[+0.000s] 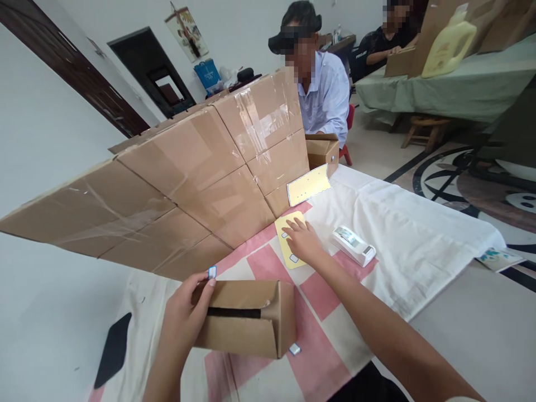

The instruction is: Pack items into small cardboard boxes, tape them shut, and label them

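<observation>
My left hand (186,312) grips the left end of a small brown cardboard box (251,318) lying on its side on the cloth, and a small blue-edged white sticker (212,272) sits at its thumb tip. My right hand (302,239) lies on a yellow sticker backing sheet (286,237), fingers bent and pressing on it. A few small white stickers remain on that sheet. A white label dispenser (353,244) rests just right of my right hand. Another loose sticker (295,349) lies by the box's front corner.
A wall of taped cardboard boxes (196,178) stands along the left and back, with a second yellow sheet (309,184) leaning on it. A person in a light shirt (322,95) sits behind with a small box (322,149). The white and pink cloth (402,234) covers the table; a dark phone-like object (113,349) lies at the left.
</observation>
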The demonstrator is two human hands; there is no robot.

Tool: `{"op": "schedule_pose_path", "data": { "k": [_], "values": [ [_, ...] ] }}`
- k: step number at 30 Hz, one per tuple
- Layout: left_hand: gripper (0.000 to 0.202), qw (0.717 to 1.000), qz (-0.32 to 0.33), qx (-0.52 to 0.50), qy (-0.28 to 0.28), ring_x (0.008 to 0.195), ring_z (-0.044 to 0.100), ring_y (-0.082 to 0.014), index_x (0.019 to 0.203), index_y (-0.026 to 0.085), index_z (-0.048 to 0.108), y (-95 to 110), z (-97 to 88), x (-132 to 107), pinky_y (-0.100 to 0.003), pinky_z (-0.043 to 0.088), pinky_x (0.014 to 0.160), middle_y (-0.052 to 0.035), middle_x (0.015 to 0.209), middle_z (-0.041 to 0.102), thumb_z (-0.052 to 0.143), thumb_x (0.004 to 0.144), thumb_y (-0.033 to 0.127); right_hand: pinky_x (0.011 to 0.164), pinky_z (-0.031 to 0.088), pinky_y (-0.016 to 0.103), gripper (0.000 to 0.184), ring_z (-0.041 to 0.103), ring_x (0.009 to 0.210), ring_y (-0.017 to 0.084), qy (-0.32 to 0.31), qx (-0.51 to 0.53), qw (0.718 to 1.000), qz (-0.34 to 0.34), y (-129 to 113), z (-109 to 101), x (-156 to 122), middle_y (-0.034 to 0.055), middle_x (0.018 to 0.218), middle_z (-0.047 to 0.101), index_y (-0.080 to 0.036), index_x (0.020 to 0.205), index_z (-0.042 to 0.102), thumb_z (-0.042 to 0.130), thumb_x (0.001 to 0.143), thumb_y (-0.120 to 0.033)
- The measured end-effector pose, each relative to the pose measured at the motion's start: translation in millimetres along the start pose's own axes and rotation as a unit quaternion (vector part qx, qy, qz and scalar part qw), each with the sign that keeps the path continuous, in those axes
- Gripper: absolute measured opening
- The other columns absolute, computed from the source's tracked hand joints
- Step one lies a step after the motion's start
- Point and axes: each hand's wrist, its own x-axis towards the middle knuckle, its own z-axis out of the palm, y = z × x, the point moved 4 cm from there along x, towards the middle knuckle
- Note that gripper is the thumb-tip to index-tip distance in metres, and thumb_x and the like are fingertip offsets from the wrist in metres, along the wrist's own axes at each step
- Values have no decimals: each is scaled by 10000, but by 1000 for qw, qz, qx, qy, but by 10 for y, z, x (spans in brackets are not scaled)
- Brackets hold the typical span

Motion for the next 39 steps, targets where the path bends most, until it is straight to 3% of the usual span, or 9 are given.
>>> {"op": "schedule_pose_path", "data": {
  "k": [4,7,11,16,25,34,39],
  "values": [
    [338,995,-12,2,97,764,681,-189,936,237,690,-31,34,-87,-282,531,696,-21,884,749,554,932,546,1245,187,646,495,254,1573,372,-47,-36,998,-35,-7,270,57,112,1668,385,-202,1500,537,428,1021,-266],
    [292,993,9,3,119,718,657,-161,900,235,678,0,54,-104,-267,520,697,-5,839,735,541,957,486,1260,158,640,518,219,1588,363,-62,-49,996,-50,24,355,80,90,1683,358,-206,1536,500,370,1047,-314],
    [269,993,43,2,106,776,677,-160,919,237,681,12,91,-81,-269,508,736,-2,884,746,531,981,451,1268,151,630,542,197,1596,357,-79,-67,993,-59,52,357,104,63,1698,328,-218,1569,461,336,1054,-331],
    [262,992,71,-11,99,878,696,-179,965,238,685,1,143,-50,-293,493,801,-8,960,754,531,993,447,1256,214,599,558,270,1576,329,-109,-83,988,-78,73,322,197,38,1687,355,-256,1575,456,356,1025,-262],
    [237,989,98,-17,110,864,700,-167,964,234,678,20,131,-68,-291,478,767,-4,968,766,535,1006,418,1268,168,593,568,226,1592,313,-102,-93,987,-86,78,404,391,38,1700,327,-240,1597,418,283,1048,-294],
    [263,992,75,-33,91,821,692,-169,951,250,686,20,139,-51,-287,471,705,-1,962,770,525,1001,453,1257,191,588,556,259,1580,317,-89,-102,986,-96,66,418,499,45,1690,349,-233,1565,466,327,1032,-308],
    [287,994,65,-52,64,768,649,-169,928,255,669,8,136,-34,-289,446,682,15,862,732,494,1004,470,1256,244,475,566,312,1560,266,-64,-116,989,-64,105,305,502,66,1683,366,-216,1577,442,353,1034,-344]
  ]
}}
